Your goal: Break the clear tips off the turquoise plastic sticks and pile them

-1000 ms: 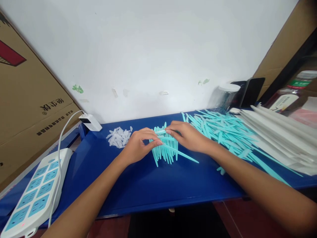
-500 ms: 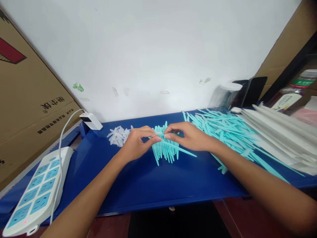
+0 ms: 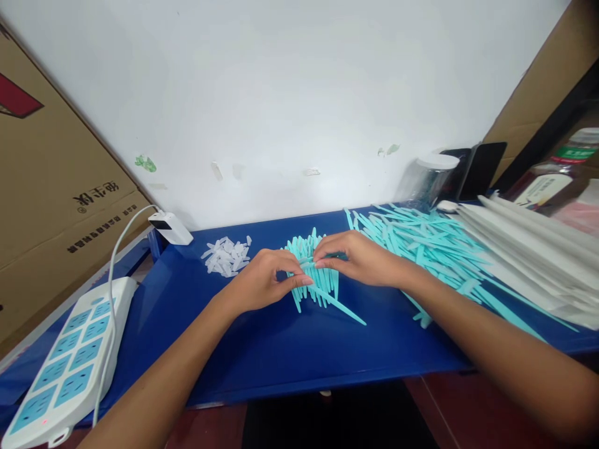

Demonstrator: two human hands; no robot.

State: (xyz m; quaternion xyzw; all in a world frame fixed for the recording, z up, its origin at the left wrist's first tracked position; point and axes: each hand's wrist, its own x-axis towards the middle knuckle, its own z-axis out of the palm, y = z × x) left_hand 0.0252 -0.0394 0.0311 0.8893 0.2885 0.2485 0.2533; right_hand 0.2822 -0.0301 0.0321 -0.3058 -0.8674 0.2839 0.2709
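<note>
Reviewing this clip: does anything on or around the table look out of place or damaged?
Mostly the wall: torn-looking green scraps and pale patches mar its lower part, like remnants of something peeled off. On the table, the right-side teal pile is jumbled, pieces splaying outward, unlike the neater middle row.

The left forearm [image 3: 180, 365] and the right forearm [image 3: 486, 340] are bare and reach forward, each turned inward. The left hand [image 3: 267, 280] pinches with thumb and fingers; the right hand [image 3: 358, 257], near to it, bends its fingers toward the thumb.
</note>
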